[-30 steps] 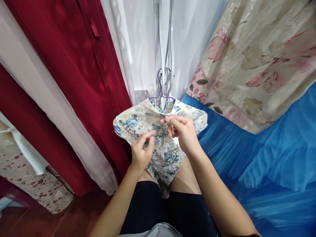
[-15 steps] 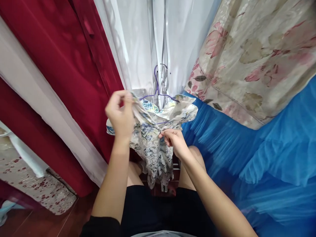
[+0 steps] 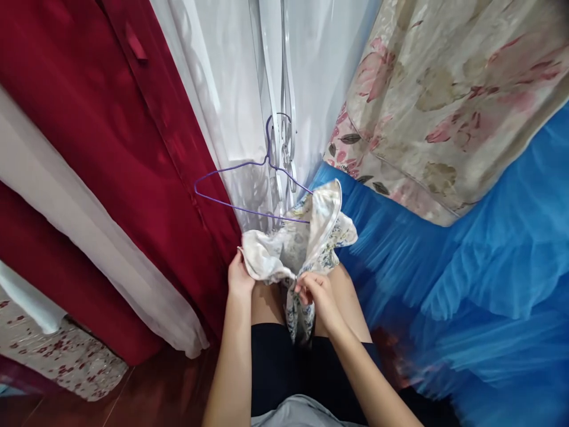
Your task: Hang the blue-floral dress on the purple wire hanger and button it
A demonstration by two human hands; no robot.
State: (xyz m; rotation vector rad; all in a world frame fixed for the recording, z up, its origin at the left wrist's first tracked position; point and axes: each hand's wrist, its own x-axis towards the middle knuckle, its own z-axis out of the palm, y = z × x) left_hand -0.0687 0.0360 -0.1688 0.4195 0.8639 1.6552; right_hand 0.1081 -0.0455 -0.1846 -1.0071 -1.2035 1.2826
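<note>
A pale garment with a blue and yellow floral print [image 3: 326,225] hangs by one shoulder from the right arm of a purple hanger [image 3: 249,166]. The hanger's left arm is bare. My left hand [image 3: 240,274] grips the garment's loose left shoulder edge, below the hanger; part of its fingers is behind the cloth. My right hand [image 3: 315,290] pinches the front of the garment near its middle. The lower part of the cloth dangles between my legs.
A red curtain-like cloth [image 3: 146,148] hangs at left beside white fabric [image 3: 222,77] with ribbons. On the right are a floral-print cloth [image 3: 427,118] and blue tulle [image 3: 466,273]. Dark red floor tiles [image 3: 146,391] show at lower left.
My left hand has pulled the garment's left shoulder off the hanger and moved down. The right hand has dropped slightly, still pinching the front. The hanger's left arm is now exposed.
</note>
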